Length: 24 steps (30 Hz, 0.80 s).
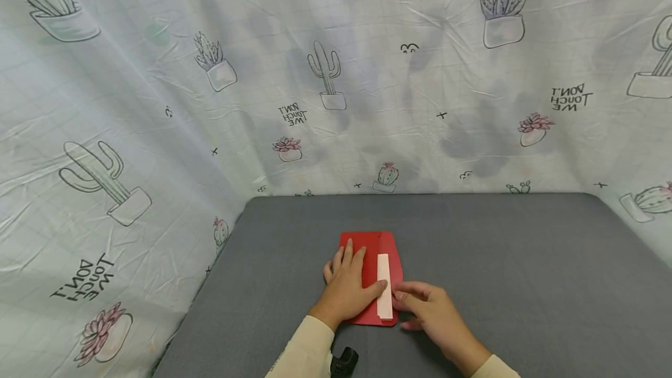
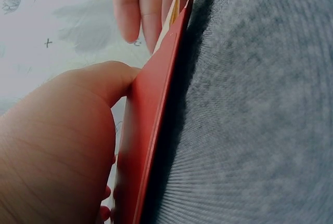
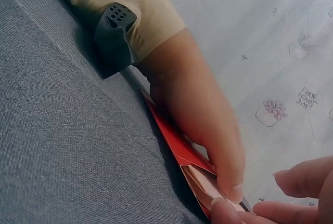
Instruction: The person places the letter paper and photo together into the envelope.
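A red paper envelope (image 1: 367, 241) lies on the grey table, its lighter red flap (image 1: 391, 244) spread to the right. Along the fold sits a narrow pale pink paper strip (image 1: 384, 267), whose stacked layers show at its end in the right wrist view. My left hand (image 1: 343, 290) rests on the envelope with fingers spread and its thumb (image 3: 229, 182) pressing the strip. Thumb and index finger of my right hand (image 1: 433, 311) pinch at the flap's outer edge, beside the strip; its other fingers (image 2: 148, 11) extend loosely.
The grey table (image 1: 499, 261) spreads around the envelope on all sides. Behind it and to the left hangs a white curtain (image 1: 367, 74) with cactus prints. A black wrist device (image 1: 345, 361) is at the left sleeve, close over the table.
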### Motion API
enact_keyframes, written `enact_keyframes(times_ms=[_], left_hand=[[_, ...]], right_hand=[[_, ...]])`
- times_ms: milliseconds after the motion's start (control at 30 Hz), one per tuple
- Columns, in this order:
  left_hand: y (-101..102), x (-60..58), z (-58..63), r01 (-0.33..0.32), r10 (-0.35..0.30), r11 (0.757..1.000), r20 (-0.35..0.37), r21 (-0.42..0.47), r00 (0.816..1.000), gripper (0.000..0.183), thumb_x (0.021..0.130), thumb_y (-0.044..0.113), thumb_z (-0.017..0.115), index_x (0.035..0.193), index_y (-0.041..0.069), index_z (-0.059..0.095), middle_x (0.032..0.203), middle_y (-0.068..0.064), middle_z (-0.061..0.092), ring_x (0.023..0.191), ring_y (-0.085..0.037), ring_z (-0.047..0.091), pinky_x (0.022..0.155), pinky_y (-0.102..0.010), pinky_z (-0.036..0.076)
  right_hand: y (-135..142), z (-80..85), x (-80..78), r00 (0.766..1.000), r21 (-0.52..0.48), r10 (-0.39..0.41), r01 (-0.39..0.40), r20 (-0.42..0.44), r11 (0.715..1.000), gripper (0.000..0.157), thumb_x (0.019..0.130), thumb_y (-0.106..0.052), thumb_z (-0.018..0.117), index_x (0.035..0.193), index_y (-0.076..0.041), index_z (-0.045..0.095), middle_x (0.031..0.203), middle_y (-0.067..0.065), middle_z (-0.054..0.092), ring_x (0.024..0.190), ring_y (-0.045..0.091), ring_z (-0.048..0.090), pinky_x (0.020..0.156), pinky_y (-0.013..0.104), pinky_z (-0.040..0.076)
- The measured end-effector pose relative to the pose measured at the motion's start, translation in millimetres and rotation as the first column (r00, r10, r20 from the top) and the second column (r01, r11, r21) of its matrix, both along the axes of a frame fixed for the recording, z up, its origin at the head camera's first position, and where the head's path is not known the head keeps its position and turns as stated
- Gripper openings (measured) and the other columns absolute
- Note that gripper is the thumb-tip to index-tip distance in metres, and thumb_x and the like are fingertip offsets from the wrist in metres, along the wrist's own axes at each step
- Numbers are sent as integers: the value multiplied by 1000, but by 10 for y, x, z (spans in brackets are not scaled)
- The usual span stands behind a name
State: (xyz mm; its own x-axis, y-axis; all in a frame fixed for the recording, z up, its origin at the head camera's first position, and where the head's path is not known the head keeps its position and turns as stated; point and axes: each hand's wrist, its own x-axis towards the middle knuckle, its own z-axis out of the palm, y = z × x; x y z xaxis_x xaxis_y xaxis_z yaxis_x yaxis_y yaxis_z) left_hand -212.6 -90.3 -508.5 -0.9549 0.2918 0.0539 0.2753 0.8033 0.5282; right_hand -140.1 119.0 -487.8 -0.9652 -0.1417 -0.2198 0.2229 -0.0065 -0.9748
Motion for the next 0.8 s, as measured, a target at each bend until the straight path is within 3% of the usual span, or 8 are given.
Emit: enact_keyframes(times_ms=[100,333,800], left_hand=[[1,1,-1,-5,5,1000,-4,-5,1000,93,97,63,69,167,9,42,178,-19,20,161,-43,16,119,-72,13],[2,-2,-8,-8,8,1000,-23,-10,1000,93,98,63,70,167,8,43,178,-20,20,161,-43,16,118,-73,12],[-1,-19,-17,-16,15,1000,-22,-13,1000,92,97,63,70,167,9,43,177,-20,21,161,-43,16,119,-72,12]], right_hand=[[3,-2,1,1000,-7,-1,1,-14,1000,48,108,-21,73,142,11,65,134,23,71,111,31,74,76,47,65],[12,-41,1,993,-37,102,-104,-52,994,52,108,-22,72,147,10,61,144,22,65,113,27,69,80,48,65],[32,-9,-15,984,-32,174,-176,-47,984,51,109,-22,71,140,17,62,130,22,73,108,33,77,73,46,65]])
